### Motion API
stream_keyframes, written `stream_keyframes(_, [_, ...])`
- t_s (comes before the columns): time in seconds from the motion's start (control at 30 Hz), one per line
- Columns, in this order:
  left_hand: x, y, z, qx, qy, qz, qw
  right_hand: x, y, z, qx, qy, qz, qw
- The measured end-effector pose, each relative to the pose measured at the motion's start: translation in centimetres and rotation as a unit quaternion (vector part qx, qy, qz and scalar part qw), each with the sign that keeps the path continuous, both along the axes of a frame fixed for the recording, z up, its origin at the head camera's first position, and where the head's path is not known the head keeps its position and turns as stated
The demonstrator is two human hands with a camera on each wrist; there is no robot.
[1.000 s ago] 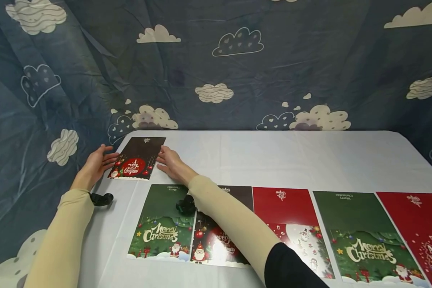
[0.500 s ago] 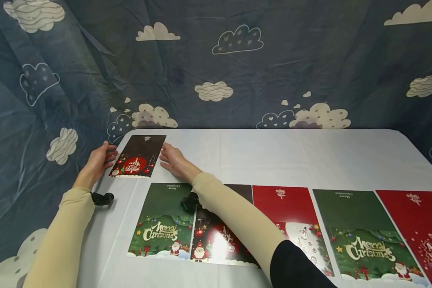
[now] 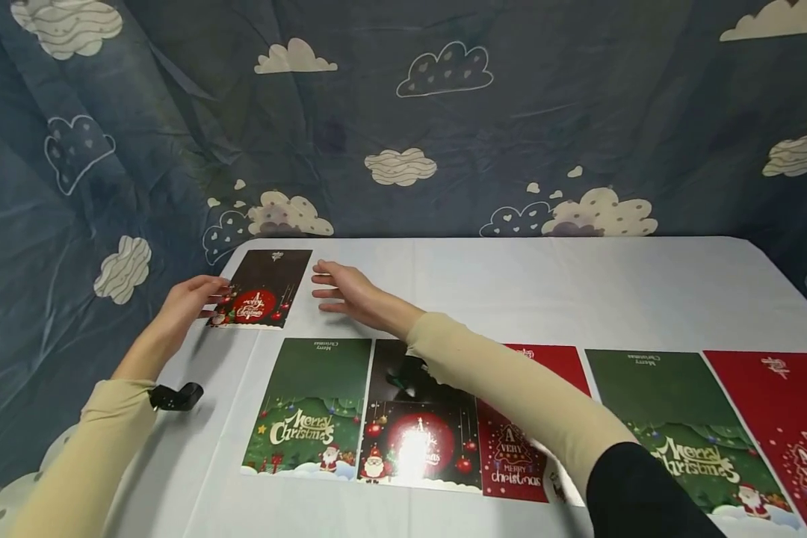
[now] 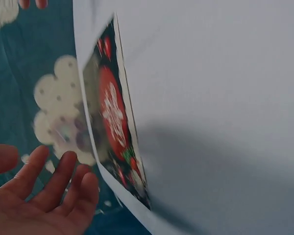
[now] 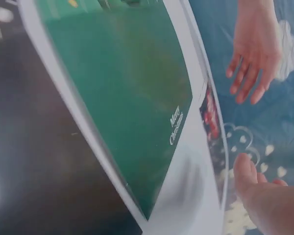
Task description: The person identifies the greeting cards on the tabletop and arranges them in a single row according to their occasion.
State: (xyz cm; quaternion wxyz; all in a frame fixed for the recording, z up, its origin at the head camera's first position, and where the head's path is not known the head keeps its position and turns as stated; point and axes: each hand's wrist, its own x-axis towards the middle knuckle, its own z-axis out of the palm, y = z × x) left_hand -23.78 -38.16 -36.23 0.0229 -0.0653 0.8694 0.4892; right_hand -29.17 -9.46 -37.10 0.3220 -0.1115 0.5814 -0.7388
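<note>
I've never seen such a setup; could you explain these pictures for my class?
No machine here, just a person's bare left hand and right hand. The wide pictures come from a head camera; the others from a camera on each wrist. On the white table lie, in a row, a green Christmas card, a dark card, a red card, a second green card and a second red card. Another dark card lies near the far-left corner. The left hand is by its left edge, the right off its right; neither appears to hold anything.

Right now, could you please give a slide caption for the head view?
Left grip and right grip flank a dark card beyond a row of cards on a white table.
</note>
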Motion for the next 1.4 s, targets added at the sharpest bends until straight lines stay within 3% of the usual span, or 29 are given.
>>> stream_keyframes(0.23, [2.2, 1.6, 1.0, 0.012, 0.009, -0.070, 0.9974, 3.0, 3.3, 1.1, 0.024, 0.019, 0.045, 0.9985])
stream_keyframes(0.43, [4.3, 2.9, 1.1, -0.002, -0.013, -0.110, 0.9938, 6.1, 6.9, 0.5, 0.027, 0.024, 0.090, 0.9952])
stream_keyframes(0.57, [5.6, 3.9, 0.7, 0.017, -0.030, -0.128, 0.9912, 8.1, 9.1, 0.0, 0.035, 0.011, 0.106, 0.9937])
stream_keyframes(0.93, [9.5, 5.8, -0.7, 0.051, -0.099, -0.132, 0.9851, 11.9, 11.9, -0.6, 0.039, -0.042, 0.121, 0.9910])
stream_keyframes(1.17, [11.7, 6.7, -1.5, 0.007, -0.106, -0.135, 0.9852, 13.4, 11.6, -1.3, 0.018, -0.090, 0.117, 0.9888])
stream_keyframes(1.27, [12.4, 7.1, -1.7, -0.001, -0.109, -0.139, 0.9843, 13.8, 11.5, -1.7, 0.019, -0.095, 0.120, 0.9881])
stream_keyframes(1.4, [12.5, 7.1, -2.0, 0.028, -0.107, -0.137, 0.9844, 14.0, 11.4, -1.9, 0.011, -0.097, 0.124, 0.9875])
